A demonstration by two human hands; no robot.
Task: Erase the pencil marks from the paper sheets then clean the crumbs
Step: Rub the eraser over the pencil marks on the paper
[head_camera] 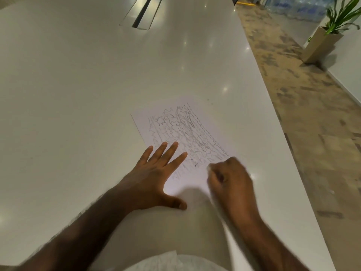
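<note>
A white paper sheet (181, 122) covered in grey pencil scribbles lies at an angle on the white table (78, 85). My left hand (156, 173) presses flat on the sheet's near left part, fingers straight and spread, thumb on the table by its near edge. My right hand (230, 178) is curled into a fist at the sheet's near right corner and pinches a small pale eraser (208, 169), of which only the tip shows. The hand is motion-blurred. The paper's near part beside the eraser looks pale and mostly free of marks. A few dark crumbs (196, 164) lie there.
The table's right edge (273, 118) runs diagonally just right of the sheet, with patterned floor beyond. A cable slot (142, 12) is set in the table at the far middle. A potted plant (322, 40) stands on the floor at far right. Light clothing (170, 263) shows at the bottom.
</note>
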